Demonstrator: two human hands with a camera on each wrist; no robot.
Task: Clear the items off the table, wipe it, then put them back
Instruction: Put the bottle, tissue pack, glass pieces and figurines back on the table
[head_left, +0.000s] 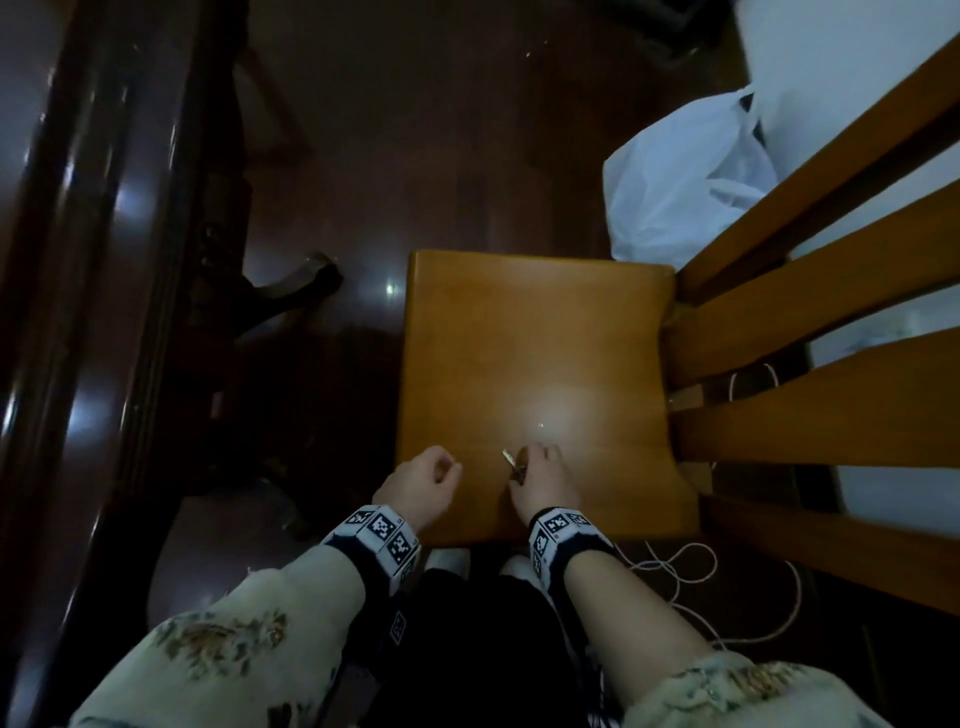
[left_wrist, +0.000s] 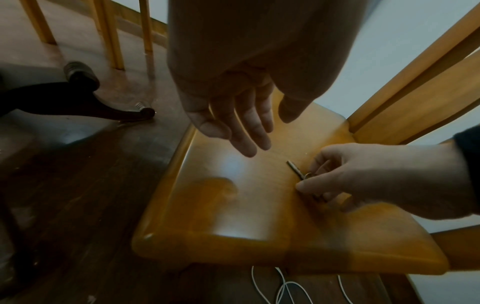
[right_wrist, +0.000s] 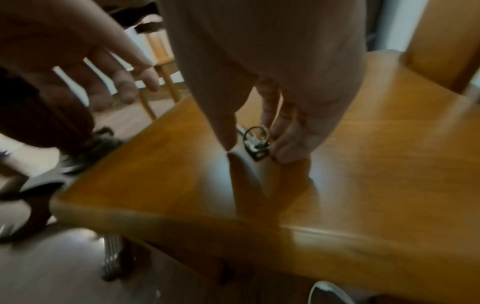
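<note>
the right hand is pinching a small bunch of keys against the wooden chair seat, thumb on one side and curled fingers on the other, near the front edge of the seat. in the right wrist view the keys are showing a metal ring and a short blade lying flat on the wood, with the thumb tip touching the seat just to their left and the fingertips pressing at their right. in the left wrist view one key blade is sticking out from under the right hand, pointing away toward the middle of the seat.

the left hand is hanging over the front left part of the seat, fingers loosely bent and holding nothing, just beside the right hand but not touching the keys.

the chair's slatted back is rising at the right. a white plastic bag is sitting on the dark floor beyond the seat, against the chair back. a dark carved table leg is standing on the floor to the left, well apart from the seat. a thin white cable is looping on the floor below the seat's front right corner. nothing is lying between the hands and the keys.
</note>
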